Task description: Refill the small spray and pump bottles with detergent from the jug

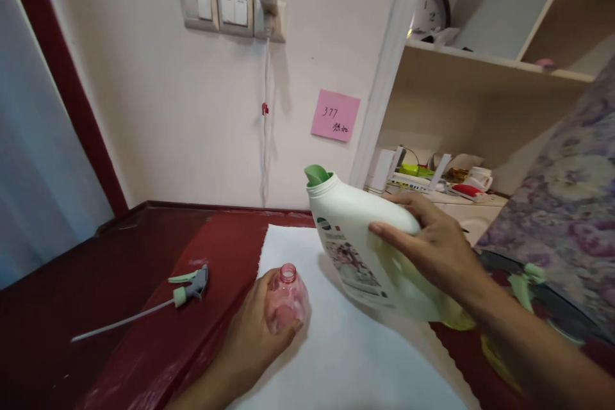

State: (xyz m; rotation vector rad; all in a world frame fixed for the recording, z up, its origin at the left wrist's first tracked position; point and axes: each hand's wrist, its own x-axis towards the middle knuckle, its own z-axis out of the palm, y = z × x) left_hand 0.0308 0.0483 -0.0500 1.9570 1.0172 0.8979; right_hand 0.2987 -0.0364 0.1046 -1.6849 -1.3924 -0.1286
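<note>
A heavy-seeming white plastic jug [365, 250] is gripped at its body by the spread right hand [432, 250], a light pink plastic bottle [287, 300] by the curled left hand [250, 346].

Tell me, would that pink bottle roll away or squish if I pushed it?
The pink plastic bottle looks thin-walled and see-through, so it would probably dent a little if squeezed. It seems empty with its neck uncapped, so it is likely light and easy to tip. Its rounded sides mean it might roll once down.

Bare left hand [252, 339], bare right hand [427, 250], bare forearms [528, 346], short fingernails [375, 229]
</note>
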